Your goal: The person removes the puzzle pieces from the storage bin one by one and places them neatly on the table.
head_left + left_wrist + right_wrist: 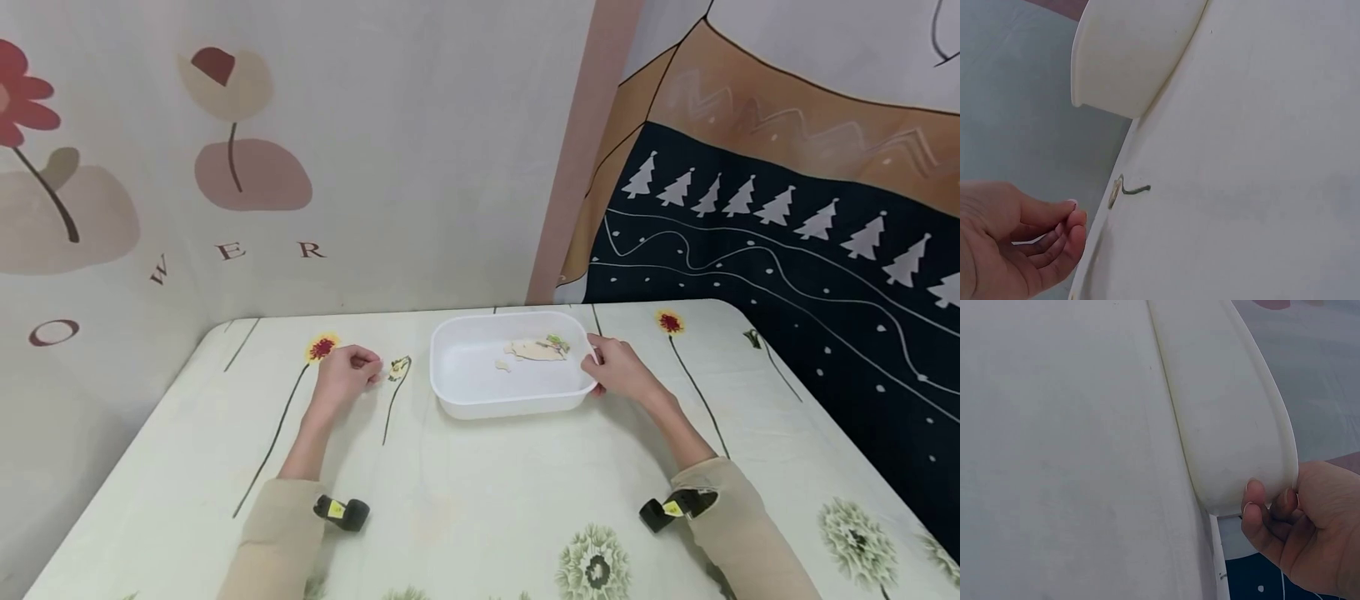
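Observation:
A white rectangular tray [513, 408] stands at the middle back of the table. Inside it lie a flat cream-coloured piece [536, 351] with a green and pinkish bit [557, 342] at one end, and a smaller pale scrap [502, 365]. My right hand [618, 367] grips the tray's right end, fingers curled under the rim [1291, 437]. To the left of the tray, my left hand [347, 375] has its fingers curled and thumb tip against the index finger, with nothing visible between them. Just beyond those fingertips shows a small pale, dark-flecked patch [397, 369] beside a curved green stem [1136, 190].
A pale cloth [480, 500] printed with long-stemmed flowers covers the table. Behind it hangs a light curtain [420, 167] with flower shapes and letters. To the right is a dark fabric [720, 242] with white trees. Both wrists wear black cameras [345, 512].

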{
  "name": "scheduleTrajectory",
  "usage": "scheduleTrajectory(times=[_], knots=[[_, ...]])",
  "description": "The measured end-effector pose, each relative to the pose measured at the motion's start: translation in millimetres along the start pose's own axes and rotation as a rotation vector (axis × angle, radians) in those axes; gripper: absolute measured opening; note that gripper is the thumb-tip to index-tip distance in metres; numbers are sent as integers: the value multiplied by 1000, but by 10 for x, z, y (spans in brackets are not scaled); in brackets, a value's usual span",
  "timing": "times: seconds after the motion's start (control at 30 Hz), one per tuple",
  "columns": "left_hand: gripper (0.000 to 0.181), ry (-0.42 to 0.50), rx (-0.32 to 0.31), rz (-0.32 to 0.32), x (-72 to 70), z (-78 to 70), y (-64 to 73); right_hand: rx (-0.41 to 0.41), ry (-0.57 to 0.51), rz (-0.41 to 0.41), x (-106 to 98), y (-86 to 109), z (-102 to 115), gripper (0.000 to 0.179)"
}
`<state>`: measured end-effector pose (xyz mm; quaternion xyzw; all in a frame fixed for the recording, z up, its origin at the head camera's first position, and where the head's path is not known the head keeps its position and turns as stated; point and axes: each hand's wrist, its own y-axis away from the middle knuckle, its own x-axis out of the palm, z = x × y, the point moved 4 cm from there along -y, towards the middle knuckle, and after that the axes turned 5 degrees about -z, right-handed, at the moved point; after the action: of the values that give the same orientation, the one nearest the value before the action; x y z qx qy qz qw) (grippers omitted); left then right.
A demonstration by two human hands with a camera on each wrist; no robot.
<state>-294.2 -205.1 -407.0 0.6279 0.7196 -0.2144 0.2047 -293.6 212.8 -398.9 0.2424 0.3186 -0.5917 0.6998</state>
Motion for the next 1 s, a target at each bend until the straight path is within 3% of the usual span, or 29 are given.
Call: scheduleTrajectory(times=[0.3, 0.67, 1.0], knots=[[17, 13, -54, 20, 5, 153, 4, 4, 2, 4, -12, 13, -5, 52], [19, -22, -63, 31, -15, 162, 9, 2, -9, 1, -21, 15, 12, 53], [17, -136, -51, -38, -74, 147, 22, -3, -8, -1, -11, -1, 9, 52]])
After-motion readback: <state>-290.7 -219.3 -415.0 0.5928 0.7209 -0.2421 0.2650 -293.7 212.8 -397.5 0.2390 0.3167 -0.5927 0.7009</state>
